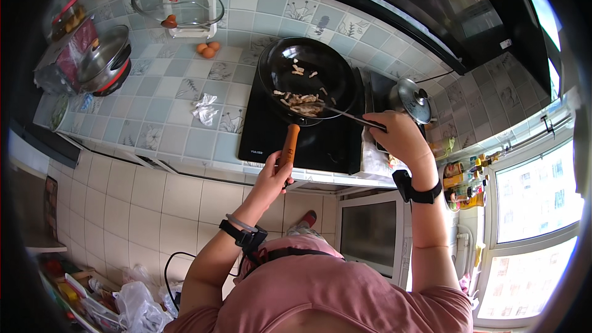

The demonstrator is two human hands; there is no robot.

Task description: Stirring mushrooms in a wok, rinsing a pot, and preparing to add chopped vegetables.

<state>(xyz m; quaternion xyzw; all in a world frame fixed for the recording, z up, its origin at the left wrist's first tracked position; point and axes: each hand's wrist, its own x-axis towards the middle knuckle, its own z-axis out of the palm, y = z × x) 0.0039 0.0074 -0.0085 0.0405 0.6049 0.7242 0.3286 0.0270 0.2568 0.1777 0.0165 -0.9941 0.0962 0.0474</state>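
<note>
My left hand (276, 173) grips the brown wooden handle (290, 143) of a dark wok (307, 51). The wok sits on a black glass cooktop (323, 148). In my right hand (400, 136) is a slim metal utensil (351, 117) with a dark handle, probably a spatula. Its far end dips into a heap of sliced, browned meat (303, 103) on the near side of the wok. A few pale pieces (297, 70) lie apart on the wok's far side.
Three brown eggs (208, 50) and a crumpled white tissue (204, 109) lie on the tiled counter (159, 74). A glass lid (178, 3) leans against a white rack. Left stands a lidded steel pot (104, 62); right, another lidded pot (410, 99). Bottles (467, 180) line the windowsill.
</note>
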